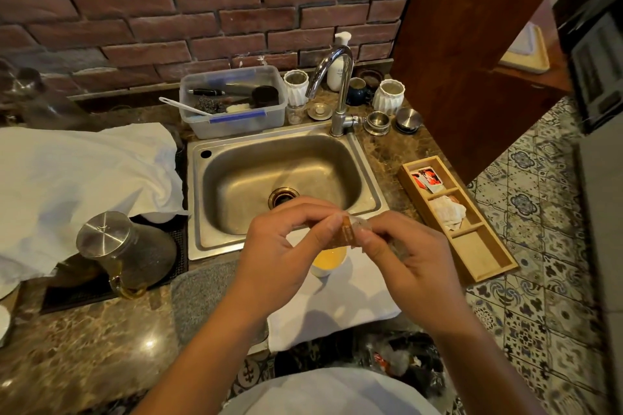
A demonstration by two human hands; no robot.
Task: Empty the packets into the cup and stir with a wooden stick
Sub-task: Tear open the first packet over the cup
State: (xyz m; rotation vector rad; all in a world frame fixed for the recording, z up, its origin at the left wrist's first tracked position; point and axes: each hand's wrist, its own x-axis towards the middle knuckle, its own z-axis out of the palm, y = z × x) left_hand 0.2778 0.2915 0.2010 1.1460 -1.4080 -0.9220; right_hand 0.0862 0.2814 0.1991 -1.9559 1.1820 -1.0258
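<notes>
Above the cup (328, 259), both hands pinch one small amber packet (347, 232): left hand (286, 246) grips its left end, right hand (404, 253) its clear right end. Looks like a tear or squeeze, held over the cup so contents drop straight in. Cup sits on a white cloth (337, 310) at the counter edge, just in front of the sink (286, 178); yellowish inside. More packets (426, 178) wait in the wooden tray (485, 266) to the right, within reach. No wooden stick visible; stirring not started.
</notes>
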